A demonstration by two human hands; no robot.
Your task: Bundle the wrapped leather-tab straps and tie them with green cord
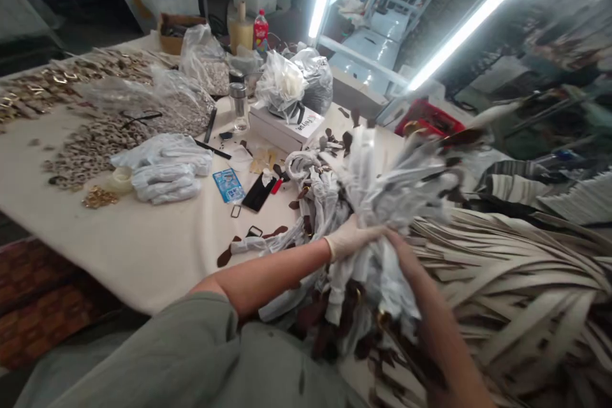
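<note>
Clamping white-wrapped straps (366,178) mid-bundle with my gloved left hand (355,237), seemingly so ends above and below my fingers stay gathered, I'm holding my right hand (396,243) alongside, its fingers' grip unclear.

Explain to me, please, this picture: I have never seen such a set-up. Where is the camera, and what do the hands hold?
No machine is shown. One camera, worn on a person's head, looks forward and down past their own arms. The left hand, in a pale glove, grips a bundle of white-wrapped straps with brown ends. The right hand is at the same bundle, but its fingers are hard to see. On the table are a white box, a blue packet and a red-labelled bottle. Beige straps are heaped at the right.
</note>
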